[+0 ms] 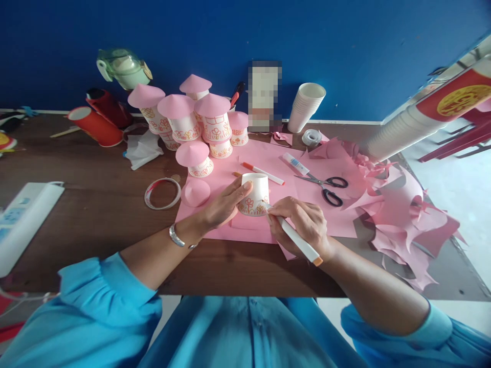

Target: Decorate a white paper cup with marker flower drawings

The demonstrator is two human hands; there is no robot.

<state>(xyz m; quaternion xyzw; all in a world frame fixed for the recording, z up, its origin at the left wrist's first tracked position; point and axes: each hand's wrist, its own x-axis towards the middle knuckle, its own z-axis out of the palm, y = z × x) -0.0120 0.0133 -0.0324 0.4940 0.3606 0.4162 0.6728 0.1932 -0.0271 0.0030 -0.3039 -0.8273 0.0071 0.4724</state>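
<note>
My left hand [226,205] grips an upturned white paper cup [256,190] with orange flower drawings; it stands on pink paper [268,158]. My right hand [303,225] is closed round a white marker with an orange end [297,237], and its tip touches the cup's lower right side. A loose pink paper cone [195,192] lies just left of my left hand.
Several decorated cups with pink cone roofs [192,120] stand behind. An orange-capped marker [264,174], a glue stick [295,163], scissors [326,185], tape rolls [162,193] and a stack of white cups [306,106] lie around. Pink paper scraps [399,214] cover the right side. Red cups [95,125] lie far left.
</note>
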